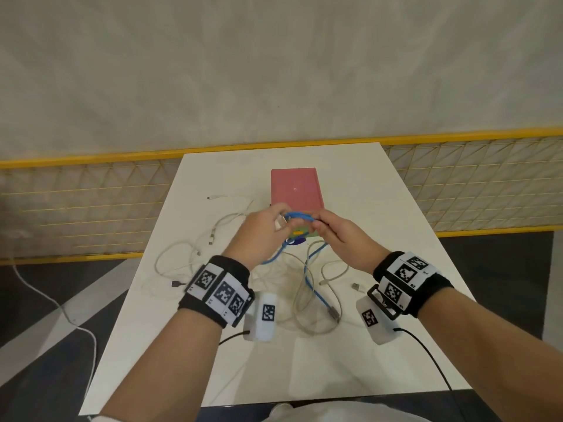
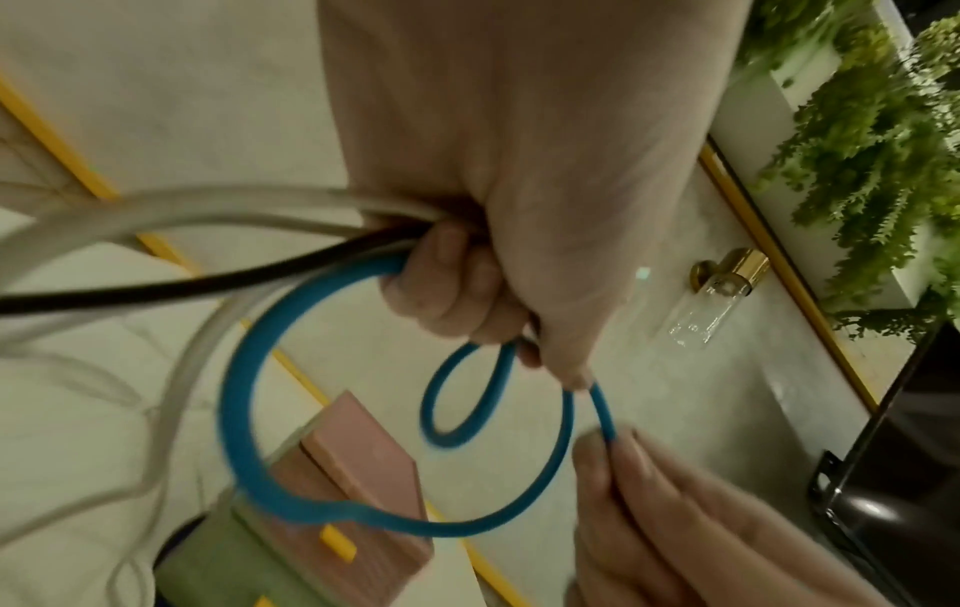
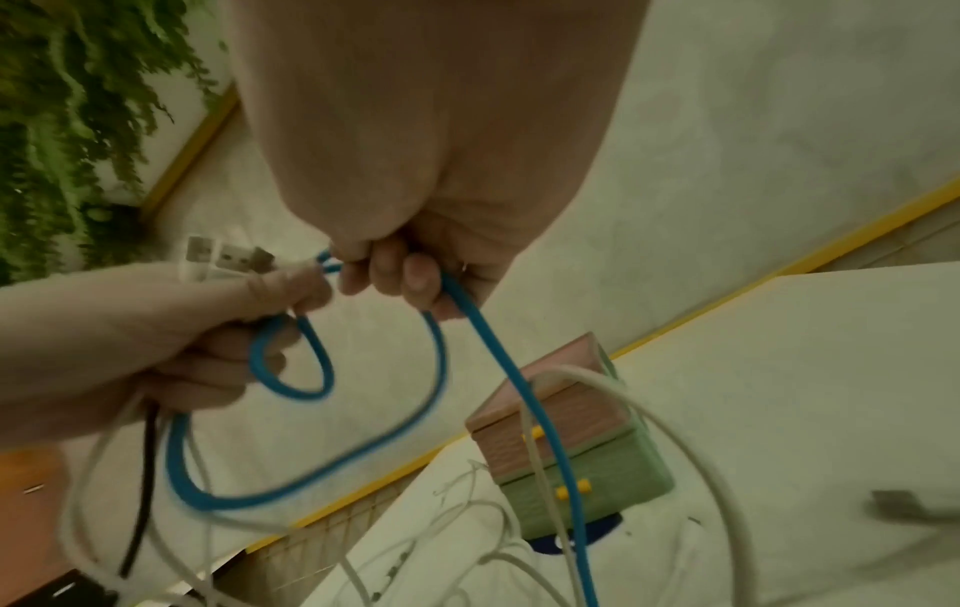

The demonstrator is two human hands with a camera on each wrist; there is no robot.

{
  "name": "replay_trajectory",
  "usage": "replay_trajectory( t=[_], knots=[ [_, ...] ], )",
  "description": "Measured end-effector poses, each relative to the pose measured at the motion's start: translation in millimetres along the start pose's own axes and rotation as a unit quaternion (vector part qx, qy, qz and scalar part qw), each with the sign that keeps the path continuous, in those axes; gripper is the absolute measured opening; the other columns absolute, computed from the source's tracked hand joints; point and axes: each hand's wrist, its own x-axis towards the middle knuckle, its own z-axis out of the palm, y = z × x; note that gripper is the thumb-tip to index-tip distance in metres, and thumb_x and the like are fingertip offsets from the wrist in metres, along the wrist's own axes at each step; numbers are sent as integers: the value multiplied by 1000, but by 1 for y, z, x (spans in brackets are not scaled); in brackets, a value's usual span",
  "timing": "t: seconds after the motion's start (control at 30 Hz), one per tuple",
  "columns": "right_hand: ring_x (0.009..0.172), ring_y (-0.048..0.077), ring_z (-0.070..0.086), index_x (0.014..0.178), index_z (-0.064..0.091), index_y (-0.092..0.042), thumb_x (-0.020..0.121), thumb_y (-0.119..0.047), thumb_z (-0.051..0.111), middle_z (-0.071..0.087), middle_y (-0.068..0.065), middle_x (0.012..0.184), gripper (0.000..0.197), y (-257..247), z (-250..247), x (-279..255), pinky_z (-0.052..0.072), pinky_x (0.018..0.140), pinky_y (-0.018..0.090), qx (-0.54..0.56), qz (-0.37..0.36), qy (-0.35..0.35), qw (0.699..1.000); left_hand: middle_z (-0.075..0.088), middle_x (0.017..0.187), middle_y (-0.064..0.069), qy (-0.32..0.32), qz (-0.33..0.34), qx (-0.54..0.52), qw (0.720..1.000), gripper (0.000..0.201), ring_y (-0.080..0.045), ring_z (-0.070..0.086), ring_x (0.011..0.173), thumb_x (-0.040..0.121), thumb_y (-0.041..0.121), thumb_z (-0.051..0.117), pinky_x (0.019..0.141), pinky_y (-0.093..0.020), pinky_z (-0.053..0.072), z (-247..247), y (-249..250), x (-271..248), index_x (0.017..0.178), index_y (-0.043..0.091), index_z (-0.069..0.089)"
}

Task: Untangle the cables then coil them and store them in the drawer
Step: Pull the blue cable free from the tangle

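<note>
A blue cable (image 1: 300, 216) is held in loops above the white table (image 1: 380, 208), just in front of the small drawer box with a pink top (image 1: 295, 187). My left hand (image 1: 281, 219) grips the loops (image 2: 233, 410) together with white strands and a black cable (image 2: 156, 287); silver USB plugs (image 3: 223, 256) stick out above its fingers. My right hand (image 1: 320, 223) pinches the blue cable (image 3: 499, 349) right beside the left hand. The blue tail hangs down to the table (image 1: 313, 287). The box shows pink and green drawers with yellow knobs (image 3: 571, 488).
Several loose white cables (image 1: 182, 257) lie tangled on the table's left and middle. A black plug (image 1: 176, 283) and a silver plug (image 1: 358, 286) lie near my wrists. A yellow mesh fence (image 1: 91, 193) runs behind the table. Another white cable (image 1: 61, 309) trails on the floor at left.
</note>
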Motion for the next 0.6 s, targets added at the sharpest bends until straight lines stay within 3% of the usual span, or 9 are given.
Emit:
replay_trajectory(
  t=[0.07,0.1,0.2,0.3,0.37,0.43,0.5,0.57,0.6],
  knots=[
    [62,0,46,97,54,-30,102,-15,34,45,-10,71,25,9,-2,-8,38,63,13,4,21,8,1000,63,86,1,104,-13,1,994,22,-10,58,72,94,40,58,61,-18,42,-18,-3,6,98,18,59],
    [59,2,41,88,50,-35,102,-18,33,41,-9,68,27,16,-4,-12,38,62,17,-7,39,12,999,61,87,2,170,-36,-22,985,22,-11,58,73,94,37,58,59,-16,39,-29,-6,9,101,16,59],
    [64,19,40,83,47,-25,102,-28,32,42,6,72,24,36,-8,-22,44,68,50,-55,94,9,994,60,91,-1,273,-124,-88,950,36,-24,60,88,93,36,60,73,-28,43,-53,-16,12,121,15,52],
    [60,15,38,81,48,-32,101,-27,35,42,-2,67,25,32,-4,-19,44,63,42,-52,97,17,994,66,108,-9,250,-124,-51,959,68,-30,63,101,93,37,61,77,-28,42,-49,-9,3,149,29,23],
    [55,8,35,82,49,-44,101,-23,37,44,-12,63,32,20,-1,-12,38,58,24,-43,67,20,997,69,99,-1,205,-52,20,977,68,-24,66,86,93,38,60,73,-27,45,-33,3,-3,150,37,22],
    [61,4,44,97,56,-43,101,-19,39,56,-8,74,30,10,4,-3,39,63,20,-32,37,14,999,62,91,10,96,-3,29,995,54,-11,61,68,94,40,58,70,-25,47,-11,10,-6,144,40,37],
    [83,1,57,118,59,-19,101,-13,39,65,1,99,27,2,8,5,44,78,15,-14,9,4,1000,66,100,10,-10,-3,-12,1000,36,-8,64,82,94,41,57,74,-20,46,10,8,-7,129,34,55],
    [93,7,58,117,58,-12,101,-11,38,66,4,104,26,-1,8,8,43,82,13,-13,-5,-1,1000,69,101,4,-37,-34,-59,997,27,-9,63,91,93,44,57,72,-16,45,20,3,-5,111,24,63],
    [86,6,57,110,59,-10,101,-12,38,65,4,97,23,0,6,6,43,79,16,-20,-5,-2,1000,68,94,2,-21,-45,-68,996,27,-10,62,82,92,45,58,67,-17,44,19,1,-3,101,20,63]
  ],
)
